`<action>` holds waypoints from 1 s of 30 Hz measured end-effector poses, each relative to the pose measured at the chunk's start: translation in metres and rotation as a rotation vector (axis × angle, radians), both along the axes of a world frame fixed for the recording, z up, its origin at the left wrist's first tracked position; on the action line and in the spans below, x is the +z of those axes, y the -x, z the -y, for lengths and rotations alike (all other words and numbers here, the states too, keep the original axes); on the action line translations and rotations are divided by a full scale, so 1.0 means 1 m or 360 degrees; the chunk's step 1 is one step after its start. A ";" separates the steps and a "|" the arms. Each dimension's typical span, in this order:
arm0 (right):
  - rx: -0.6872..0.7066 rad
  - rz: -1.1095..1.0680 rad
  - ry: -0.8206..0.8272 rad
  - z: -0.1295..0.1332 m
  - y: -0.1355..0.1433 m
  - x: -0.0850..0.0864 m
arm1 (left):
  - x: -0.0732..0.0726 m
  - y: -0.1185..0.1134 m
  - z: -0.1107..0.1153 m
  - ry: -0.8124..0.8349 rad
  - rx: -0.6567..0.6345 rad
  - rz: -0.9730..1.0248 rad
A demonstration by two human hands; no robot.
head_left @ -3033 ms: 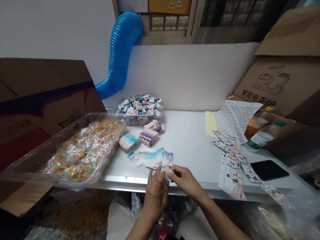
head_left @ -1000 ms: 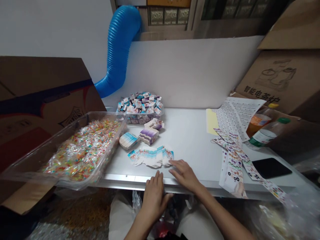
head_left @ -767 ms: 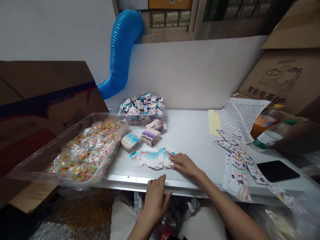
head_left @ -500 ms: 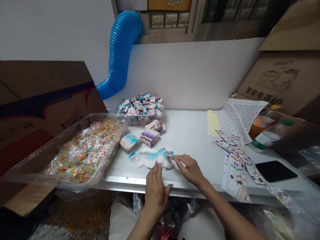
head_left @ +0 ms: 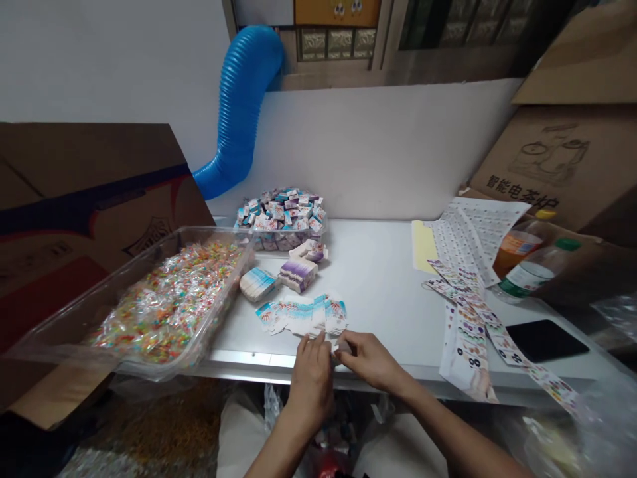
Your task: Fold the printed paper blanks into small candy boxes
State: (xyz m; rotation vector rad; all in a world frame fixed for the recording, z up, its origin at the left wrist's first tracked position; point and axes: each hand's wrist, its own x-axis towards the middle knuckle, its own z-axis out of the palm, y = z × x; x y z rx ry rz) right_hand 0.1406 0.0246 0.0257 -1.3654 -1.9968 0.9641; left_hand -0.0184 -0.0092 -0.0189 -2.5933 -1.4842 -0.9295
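Observation:
My left hand (head_left: 312,372) and my right hand (head_left: 372,360) meet at the table's front edge, fingers closed on a small white paper box (head_left: 341,346), mostly hidden by them. Just beyond them lies a fanned row of flat blue-and-white paper boxes (head_left: 303,313). Behind that row sit a bundle of blue-edged flat boxes (head_left: 258,284) and a bundle of purple-edged ones (head_left: 298,274). Another small purple-and-white bundle (head_left: 309,251) rests behind these. A clear tub (head_left: 269,243) at the back is heaped with folded-up little boxes (head_left: 286,211).
To the left, a clear plastic tray (head_left: 243,262) holds many small packets with colourful bits (head_left: 169,299). On the right are sticker strips (head_left: 470,325), a printed sheet (head_left: 472,232), a bottle (head_left: 530,275) and a black phone (head_left: 547,340). Cardboard boxes (head_left: 557,159) flank the table.
My right hand has drawn back from the fanned row's right end towards me with one box. My left hand has come off the row and closed beside it.

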 end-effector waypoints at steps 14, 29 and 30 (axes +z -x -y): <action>-0.0081 -0.0493 0.0257 0.004 0.008 -0.004 | -0.008 -0.002 0.012 0.0146 0.0076 0.0567; -0.0113 -0.1502 0.0716 0.028 0.024 -0.016 | 0.000 -0.005 0.006 0.0189 0.0014 0.0879; -0.0158 -0.1501 0.0743 0.029 0.026 -0.018 | -0.002 -0.005 0.007 0.0145 0.0001 0.0856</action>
